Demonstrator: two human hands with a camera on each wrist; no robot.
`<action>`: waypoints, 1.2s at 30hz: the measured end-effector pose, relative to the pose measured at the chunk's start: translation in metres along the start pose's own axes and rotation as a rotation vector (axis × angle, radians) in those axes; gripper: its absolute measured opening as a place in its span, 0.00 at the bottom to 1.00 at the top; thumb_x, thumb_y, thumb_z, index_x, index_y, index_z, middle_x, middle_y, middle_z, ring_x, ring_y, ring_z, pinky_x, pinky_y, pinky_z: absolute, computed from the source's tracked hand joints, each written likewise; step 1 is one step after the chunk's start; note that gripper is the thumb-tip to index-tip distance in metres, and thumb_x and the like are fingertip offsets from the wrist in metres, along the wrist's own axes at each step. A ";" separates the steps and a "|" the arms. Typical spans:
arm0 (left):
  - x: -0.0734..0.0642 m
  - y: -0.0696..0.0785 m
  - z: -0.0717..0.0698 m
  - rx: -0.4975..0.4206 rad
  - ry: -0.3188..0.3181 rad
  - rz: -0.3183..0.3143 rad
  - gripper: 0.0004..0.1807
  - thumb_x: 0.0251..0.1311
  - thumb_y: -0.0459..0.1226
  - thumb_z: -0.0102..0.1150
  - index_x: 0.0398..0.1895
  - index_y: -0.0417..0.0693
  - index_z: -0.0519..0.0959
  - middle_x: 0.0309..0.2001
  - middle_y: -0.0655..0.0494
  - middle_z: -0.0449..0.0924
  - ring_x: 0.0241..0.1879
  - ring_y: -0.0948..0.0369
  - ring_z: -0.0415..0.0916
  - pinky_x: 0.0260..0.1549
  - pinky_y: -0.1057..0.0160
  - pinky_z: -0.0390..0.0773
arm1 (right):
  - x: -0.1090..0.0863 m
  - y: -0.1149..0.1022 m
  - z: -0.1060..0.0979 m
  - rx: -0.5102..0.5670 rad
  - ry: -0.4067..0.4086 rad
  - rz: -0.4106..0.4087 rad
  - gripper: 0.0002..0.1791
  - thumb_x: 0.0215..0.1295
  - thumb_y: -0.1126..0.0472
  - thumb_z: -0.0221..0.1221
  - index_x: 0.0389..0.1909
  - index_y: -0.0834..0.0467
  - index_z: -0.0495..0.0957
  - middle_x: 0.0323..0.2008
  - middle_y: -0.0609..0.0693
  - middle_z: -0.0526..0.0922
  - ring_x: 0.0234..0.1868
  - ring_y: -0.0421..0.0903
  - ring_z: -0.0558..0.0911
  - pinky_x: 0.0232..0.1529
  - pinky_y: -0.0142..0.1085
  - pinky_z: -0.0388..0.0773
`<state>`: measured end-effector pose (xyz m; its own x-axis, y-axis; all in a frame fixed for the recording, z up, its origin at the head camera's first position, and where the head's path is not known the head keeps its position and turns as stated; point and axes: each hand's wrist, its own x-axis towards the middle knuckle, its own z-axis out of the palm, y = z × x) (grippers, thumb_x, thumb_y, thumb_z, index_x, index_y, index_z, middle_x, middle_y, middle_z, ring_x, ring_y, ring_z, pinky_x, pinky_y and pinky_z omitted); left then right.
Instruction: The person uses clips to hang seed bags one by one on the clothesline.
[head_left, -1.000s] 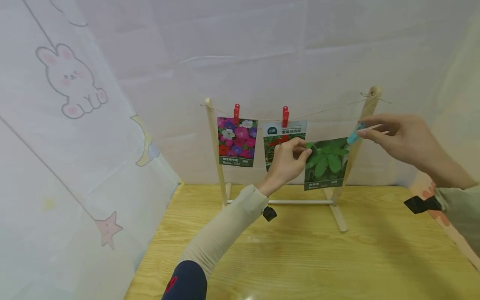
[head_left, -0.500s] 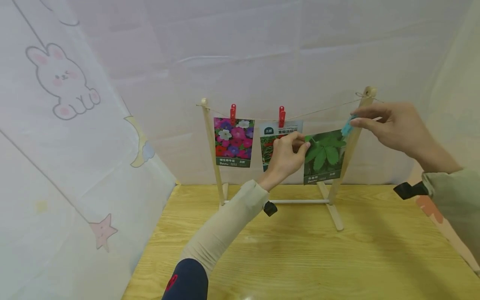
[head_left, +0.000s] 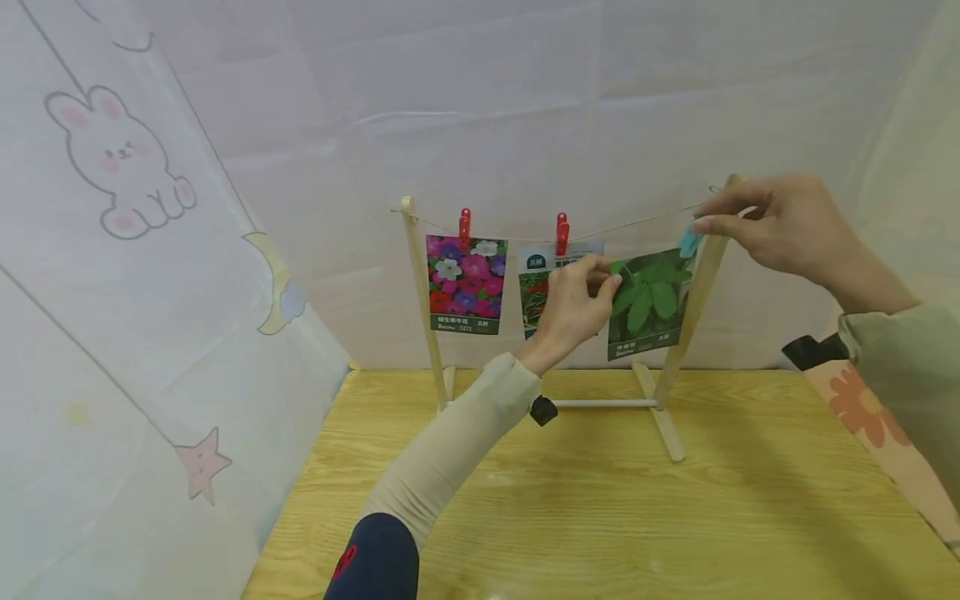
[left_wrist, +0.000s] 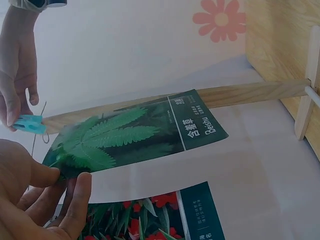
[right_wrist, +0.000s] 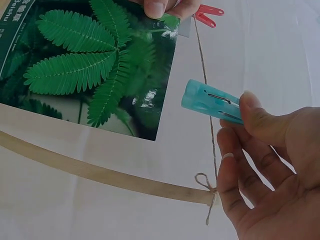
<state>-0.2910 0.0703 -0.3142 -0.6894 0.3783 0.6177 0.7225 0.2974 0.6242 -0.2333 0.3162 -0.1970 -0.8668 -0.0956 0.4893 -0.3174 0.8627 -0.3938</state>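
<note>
My left hand [head_left: 572,307] pinches the upper left corner of a green leaf seed packet [head_left: 647,302], which hangs tilted just below the string [right_wrist: 202,60]. My right hand [head_left: 783,223] holds a light blue clothespin [right_wrist: 212,101] between thumb and fingers, at the string near the right post. In the right wrist view the clothespin stands apart from the packet, its jaws towards the packet's top edge. Behind my left hand, a red-flower packet [left_wrist: 150,220] hangs partly hidden from a red clothespin [head_left: 562,234]. A pink and purple flower packet [head_left: 467,287] hangs further left, clipped by another red clothespin [head_left: 465,227].
The string runs between two wooden posts, the right post [head_left: 697,300] and the left post [head_left: 425,304]. A white crossbar [head_left: 603,403] joins them low down. The stand is on a wood-grain table [head_left: 570,517], with a pale cloth backdrop [head_left: 480,100] behind.
My right hand has moved up and slightly left with the blue clothespin, towards the string. The green leaf packet has risen a little in my left hand.
</note>
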 end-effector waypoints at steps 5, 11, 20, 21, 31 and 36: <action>0.003 0.005 -0.001 0.025 0.007 -0.014 0.13 0.78 0.36 0.60 0.58 0.39 0.83 0.47 0.47 0.92 0.40 0.61 0.89 0.37 0.75 0.82 | 0.007 -0.005 -0.005 -0.014 0.008 -0.026 0.11 0.74 0.55 0.68 0.47 0.58 0.91 0.38 0.47 0.93 0.28 0.17 0.73 0.27 0.23 0.72; 0.007 0.009 -0.002 0.018 0.018 -0.026 0.14 0.78 0.36 0.60 0.59 0.38 0.83 0.49 0.45 0.92 0.42 0.59 0.89 0.38 0.74 0.83 | 0.015 -0.013 -0.010 -0.013 0.006 -0.023 0.13 0.75 0.53 0.68 0.49 0.57 0.91 0.36 0.48 0.93 0.27 0.20 0.75 0.27 0.23 0.72; 0.013 0.013 -0.003 0.024 0.021 -0.021 0.14 0.78 0.36 0.60 0.58 0.37 0.83 0.49 0.45 0.92 0.43 0.58 0.90 0.41 0.72 0.84 | 0.026 -0.020 -0.016 0.037 -0.007 0.008 0.15 0.75 0.51 0.67 0.50 0.58 0.91 0.31 0.20 0.82 0.29 0.26 0.77 0.27 0.25 0.73; 0.014 0.013 -0.003 0.026 0.022 -0.020 0.14 0.78 0.36 0.60 0.58 0.37 0.83 0.49 0.45 0.92 0.42 0.57 0.90 0.41 0.72 0.84 | 0.027 -0.020 -0.017 0.038 -0.012 0.012 0.16 0.75 0.50 0.67 0.51 0.58 0.90 0.31 0.19 0.81 0.29 0.25 0.78 0.26 0.25 0.73; 0.017 0.018 -0.003 0.020 0.024 -0.035 0.15 0.79 0.36 0.58 0.61 0.39 0.82 0.52 0.46 0.91 0.48 0.58 0.89 0.42 0.72 0.84 | 0.039 -0.020 -0.018 0.063 0.003 0.022 0.15 0.75 0.54 0.67 0.51 0.62 0.90 0.29 0.19 0.79 0.25 0.30 0.79 0.21 0.28 0.71; 0.018 0.018 -0.003 0.024 0.032 -0.027 0.15 0.79 0.36 0.58 0.61 0.38 0.82 0.51 0.45 0.91 0.47 0.57 0.89 0.41 0.73 0.83 | 0.043 -0.019 -0.016 -0.002 0.002 0.026 0.16 0.75 0.52 0.67 0.51 0.60 0.90 0.32 0.34 0.87 0.24 0.38 0.75 0.20 0.30 0.69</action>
<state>-0.2910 0.0799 -0.2908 -0.7094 0.3422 0.6161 0.7047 0.3282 0.6291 -0.2580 0.3034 -0.1561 -0.8740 -0.0721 0.4806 -0.2940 0.8659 -0.4047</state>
